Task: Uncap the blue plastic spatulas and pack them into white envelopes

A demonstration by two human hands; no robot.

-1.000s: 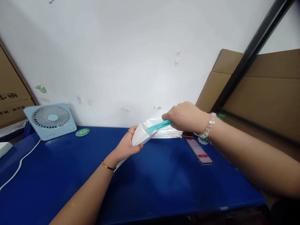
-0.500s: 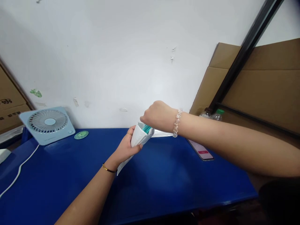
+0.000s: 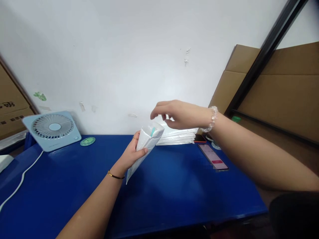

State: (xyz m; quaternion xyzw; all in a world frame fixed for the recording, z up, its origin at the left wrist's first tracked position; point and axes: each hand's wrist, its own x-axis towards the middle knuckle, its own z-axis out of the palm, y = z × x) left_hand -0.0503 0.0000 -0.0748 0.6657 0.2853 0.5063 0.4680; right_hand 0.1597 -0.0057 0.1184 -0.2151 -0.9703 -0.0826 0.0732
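Observation:
My left hand (image 3: pixel 134 152) is wrapped round a white mailer bag (image 3: pixel 146 142), its mouth gaping upward and tilted to the right. Inside the mouth a bit of a teal item (image 3: pixel 153 131) shows; the rest of it is hidden in the bag. Above and just right of the mouth hovers my right hand (image 3: pixel 174 114), fingers curved and apart, with nothing in it. Behind the bag lies a stack of flat white mailer bags (image 3: pixel 178 136) against the wall, partly covered by the right hand and the held bag.
On the blue table (image 3: pixel 169 192) a light-blue fan (image 3: pixel 53 129) stands at the left, its white cable (image 3: pixel 22 179) trailing forward. A green round coaster (image 3: pixel 87 141) lies beside it. At the right are a phone (image 3: pixel 213 156) and cardboard (image 3: pixel 286 93).
My right hand has come away from the bag's mouth, lifting and opening its fingers. The teal item has sunk deeper into the bag. More of the stack behind shows.

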